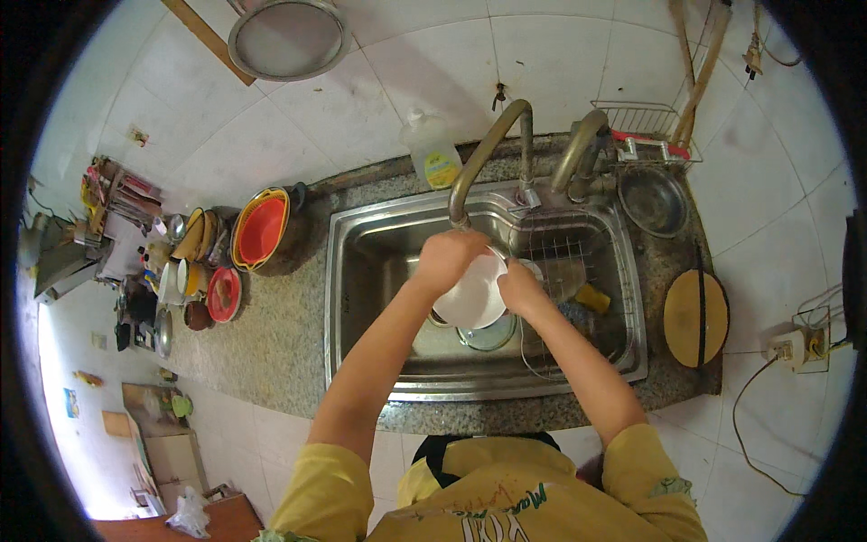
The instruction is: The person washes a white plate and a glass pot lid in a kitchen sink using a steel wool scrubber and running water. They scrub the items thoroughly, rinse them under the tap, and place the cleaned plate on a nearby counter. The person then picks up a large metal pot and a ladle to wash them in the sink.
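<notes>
A white bowl (473,300) is held tilted over the steel sink (379,271), below the mouth of the curved faucet (488,149). My left hand (454,256) lies closed over its upper left rim, right under the spout; its fingertips are partly hidden. My right hand (522,287) grips the right edge of the same bowl, thumb toward the rim. Under the bowl, a clear round glass-like dish (488,334) rests on the sink bottom. To the right, a wire rack (601,280) in the sink carries a yellow sponge-like piece (592,298).
A clear soap bottle (431,149) stands behind the sink, left of the faucet. A second tap (581,155), a metal bowl (654,201) and a round wooden board (695,318) are at the right. Red basins (262,228) and several dishes fill the left counter.
</notes>
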Demonstrator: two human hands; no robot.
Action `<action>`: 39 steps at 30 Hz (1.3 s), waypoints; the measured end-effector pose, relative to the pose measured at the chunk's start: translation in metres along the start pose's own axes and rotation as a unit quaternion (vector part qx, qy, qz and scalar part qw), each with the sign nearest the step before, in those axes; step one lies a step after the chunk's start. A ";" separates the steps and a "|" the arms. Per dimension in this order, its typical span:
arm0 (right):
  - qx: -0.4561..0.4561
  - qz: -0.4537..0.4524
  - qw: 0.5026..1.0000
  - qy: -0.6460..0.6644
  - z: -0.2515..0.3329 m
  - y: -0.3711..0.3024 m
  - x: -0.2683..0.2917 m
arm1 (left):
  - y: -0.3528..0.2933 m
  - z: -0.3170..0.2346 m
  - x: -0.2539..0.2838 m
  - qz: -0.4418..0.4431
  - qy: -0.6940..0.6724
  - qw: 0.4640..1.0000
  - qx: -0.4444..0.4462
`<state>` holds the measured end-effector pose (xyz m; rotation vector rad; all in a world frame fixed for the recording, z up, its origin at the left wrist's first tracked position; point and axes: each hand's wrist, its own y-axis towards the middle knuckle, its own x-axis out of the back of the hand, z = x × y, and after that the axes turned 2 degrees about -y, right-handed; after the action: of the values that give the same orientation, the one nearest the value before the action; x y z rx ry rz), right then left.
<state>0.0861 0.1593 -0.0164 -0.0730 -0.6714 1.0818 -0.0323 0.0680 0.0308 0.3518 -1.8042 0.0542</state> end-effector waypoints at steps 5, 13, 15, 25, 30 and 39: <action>0.007 -0.002 1.000 0.003 0.006 -0.006 -0.004 | -0.003 -0.003 -0.003 -0.048 0.043 0.993 -0.094; 0.020 -0.052 0.998 -0.028 -0.001 -0.004 -0.009 | -0.020 0.015 -0.013 -0.125 0.004 0.984 0.125; 0.024 -0.056 0.998 -0.023 0.005 -0.009 -0.005 | -0.017 0.009 -0.013 -0.144 0.039 0.984 0.098; 0.011 -0.061 0.998 0.028 -0.004 -0.010 -0.012 | -0.028 0.012 -0.012 -0.180 -0.066 0.962 0.194; -0.002 -0.136 0.986 0.099 -0.020 -0.002 -0.030 | -0.057 0.026 -0.055 -0.160 -0.178 0.887 0.395; -0.076 -0.037 0.893 0.442 -0.026 0.004 -0.036 | -0.066 -0.005 -0.057 -0.050 -0.500 0.764 0.405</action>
<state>0.0860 0.1380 -0.0554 -0.6332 0.0757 0.7996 0.0021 0.0176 -0.0323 1.2854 -2.7494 0.7086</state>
